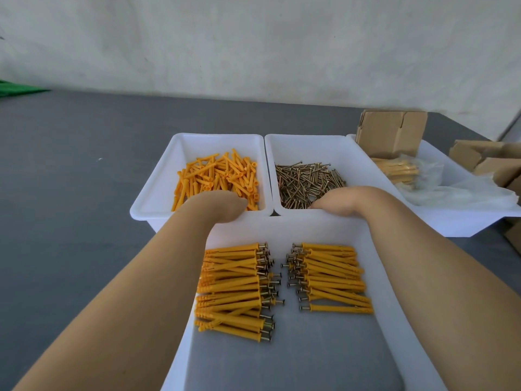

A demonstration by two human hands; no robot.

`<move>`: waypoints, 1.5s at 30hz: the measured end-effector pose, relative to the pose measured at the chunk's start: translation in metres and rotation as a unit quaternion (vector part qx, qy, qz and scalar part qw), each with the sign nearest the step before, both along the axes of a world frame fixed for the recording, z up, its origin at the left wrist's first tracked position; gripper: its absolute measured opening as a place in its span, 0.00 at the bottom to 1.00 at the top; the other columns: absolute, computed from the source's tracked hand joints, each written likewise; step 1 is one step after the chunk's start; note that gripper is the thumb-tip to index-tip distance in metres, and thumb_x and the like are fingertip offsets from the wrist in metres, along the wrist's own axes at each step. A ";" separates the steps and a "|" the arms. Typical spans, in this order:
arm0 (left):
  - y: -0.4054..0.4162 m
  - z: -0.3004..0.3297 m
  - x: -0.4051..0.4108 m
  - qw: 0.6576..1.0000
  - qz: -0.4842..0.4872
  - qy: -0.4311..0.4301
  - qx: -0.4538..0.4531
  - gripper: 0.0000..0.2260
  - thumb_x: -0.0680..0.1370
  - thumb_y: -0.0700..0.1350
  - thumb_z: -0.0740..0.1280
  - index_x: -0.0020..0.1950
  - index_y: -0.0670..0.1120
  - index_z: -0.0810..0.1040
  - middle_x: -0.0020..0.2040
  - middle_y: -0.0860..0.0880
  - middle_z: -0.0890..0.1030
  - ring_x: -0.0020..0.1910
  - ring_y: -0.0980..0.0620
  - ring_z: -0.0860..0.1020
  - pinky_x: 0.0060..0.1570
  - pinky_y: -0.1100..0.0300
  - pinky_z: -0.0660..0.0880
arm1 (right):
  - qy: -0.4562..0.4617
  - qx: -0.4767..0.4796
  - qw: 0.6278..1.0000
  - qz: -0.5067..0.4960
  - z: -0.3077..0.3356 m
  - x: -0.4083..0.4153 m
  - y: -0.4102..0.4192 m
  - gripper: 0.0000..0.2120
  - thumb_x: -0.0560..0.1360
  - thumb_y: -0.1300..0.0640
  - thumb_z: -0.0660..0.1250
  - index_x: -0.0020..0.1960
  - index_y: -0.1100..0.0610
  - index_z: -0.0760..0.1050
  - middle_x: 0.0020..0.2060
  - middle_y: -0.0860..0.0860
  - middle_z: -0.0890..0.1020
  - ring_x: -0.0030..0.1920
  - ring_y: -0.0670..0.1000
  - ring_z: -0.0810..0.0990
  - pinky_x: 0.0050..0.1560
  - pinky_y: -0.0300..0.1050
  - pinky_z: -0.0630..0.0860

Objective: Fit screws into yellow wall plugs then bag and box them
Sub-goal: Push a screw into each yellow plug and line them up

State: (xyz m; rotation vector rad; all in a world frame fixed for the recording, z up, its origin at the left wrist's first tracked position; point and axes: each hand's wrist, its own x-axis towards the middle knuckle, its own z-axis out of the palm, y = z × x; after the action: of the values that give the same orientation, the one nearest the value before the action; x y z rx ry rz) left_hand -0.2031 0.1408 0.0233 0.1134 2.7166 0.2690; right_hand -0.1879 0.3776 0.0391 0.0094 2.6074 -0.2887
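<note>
The nearest white tray (375,277) holds two piles of yellow wall plugs fitted with screws (234,289), screw heads facing the middle gap. Past its far rim, the left hand (218,206) dips into the tub of empty yellow plugs (218,176), the right hand (338,201) into the tub of loose screws (307,180) — both sets of fingers are hidden, so their grip cannot be told. Farther right, another tray (456,218) holds bagged plugs (400,170) and cardboard boxes (390,134).

Two bare forearms in view, no sleeves reaching wrist or elbow. No watch, bracelet, ring or glove visible. Left hand (217,206) seen from back, wrist bent over, fingers hidden from camera. Right hand (342,201) likewise seen from back, fingers out of sight. Forearms smooth, unmarked; no tattoos, plasters or bands showing.
</note>
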 end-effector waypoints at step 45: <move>0.023 0.006 0.038 0.813 -0.107 0.370 0.436 0.05 0.75 0.39 0.73 0.47 0.48 0.82 0.39 0.58 0.80 0.39 0.56 0.81 0.40 0.62 0.78 | 0.440 -0.207 0.869 0.094 0.021 0.030 -0.032 0.09 0.78 0.58 0.69 0.55 0.49 0.85 0.43 0.52 0.78 0.41 0.52 0.77 0.45 0.54 0.76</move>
State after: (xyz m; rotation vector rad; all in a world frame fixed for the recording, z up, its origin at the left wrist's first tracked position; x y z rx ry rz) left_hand -0.1652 0.1633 0.0293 0.9492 2.9731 1.6899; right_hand -0.1577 0.3459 0.0600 -0.6711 3.3212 -0.9649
